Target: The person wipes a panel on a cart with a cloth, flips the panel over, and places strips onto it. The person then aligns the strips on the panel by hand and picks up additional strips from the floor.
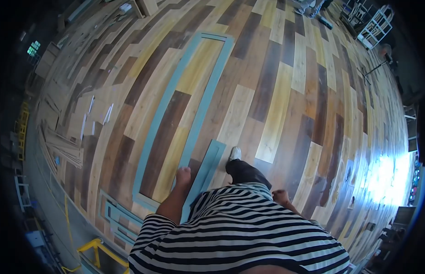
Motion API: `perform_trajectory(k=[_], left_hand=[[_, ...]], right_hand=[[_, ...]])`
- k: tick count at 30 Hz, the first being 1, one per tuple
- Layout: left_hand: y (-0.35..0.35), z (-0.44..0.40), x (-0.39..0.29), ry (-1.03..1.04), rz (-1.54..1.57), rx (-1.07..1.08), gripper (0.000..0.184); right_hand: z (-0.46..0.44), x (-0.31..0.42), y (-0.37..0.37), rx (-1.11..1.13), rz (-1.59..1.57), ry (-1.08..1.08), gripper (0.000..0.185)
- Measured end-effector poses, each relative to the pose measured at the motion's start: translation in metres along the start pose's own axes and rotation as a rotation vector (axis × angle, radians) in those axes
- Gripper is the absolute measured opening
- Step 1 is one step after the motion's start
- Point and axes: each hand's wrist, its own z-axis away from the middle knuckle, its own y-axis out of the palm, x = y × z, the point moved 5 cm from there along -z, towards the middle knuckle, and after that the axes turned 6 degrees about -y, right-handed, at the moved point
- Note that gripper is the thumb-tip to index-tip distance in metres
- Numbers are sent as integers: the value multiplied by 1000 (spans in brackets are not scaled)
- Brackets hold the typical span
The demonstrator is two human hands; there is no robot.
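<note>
My left hand (183,175) is curled into a fist, and nothing shows in it. It is over the near part of a long teal rectangular frame (203,107) lying flat on the wood-look floor. Just right of that arm is a narrow teal panel (212,159) with a raised edge; my striped shirt covers its near end. My right hand (281,197) hangs low beside my right hip, fingers curled in and no object visible in them. One of my feet, in a light shoe (235,153), is forward, right of the panel.
More teal frames (123,219) lie at lower left, near a yellow metal rail (96,246). Cardboard sheets (91,112) with pale strips are on the floor at left. A white hand truck (376,28) stands at far right. Bright light reflects off the floor at right.
</note>
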Motion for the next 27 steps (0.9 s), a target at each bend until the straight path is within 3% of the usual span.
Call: perform_trajectory(k=[3,5,10,12,14,15,16,17,19,20,21,22,23,24,25,27], left_hand=[[21,-13,-30,-44,-242,101,31],[48,-35,-61,366,-604,272,23],[70,-145,-143,329,-472,257,18],[87,-206,-179,299,-455,280,18],[112,-274,-233,417,-630,266,21],[126,-308,-251,417,-622,265,21],[141,-354,-267,333,-499,212,24],[152,-402,-281,247,-378,163,28],[181,-503,-302,202,-494,208,30],[198,-544,-322,158,-597,244,34],[171,-550,-394,216,-602,392,38],[151,-578,-436,-91,-304,343,40],[132,-604,-481,-52,-228,214,38],[112,-628,-528,-4,-157,89,37],[102,-653,-564,2,-53,97,33],[91,-718,-635,21,74,85,29]], right_hand=[[-63,122,-12,-30,106,-172,17],[-95,211,-26,-48,137,-253,21],[-196,395,-44,-106,188,-366,31],[-237,435,-37,-119,180,-400,35],[-297,458,-18,-98,220,-422,38],[-327,464,-7,-3,362,-489,40],[-360,469,6,13,715,-446,43],[-370,490,24,41,802,-473,48],[-399,518,51,254,802,-370,51],[-455,514,64,263,869,-478,48],[-492,488,67,295,935,-556,46],[-477,566,65,167,812,-312,42],[-481,623,65,109,745,-291,38],[-490,675,68,124,793,-413,31],[-486,738,69,153,549,-357,25],[-505,838,74,222,548,-421,24]])
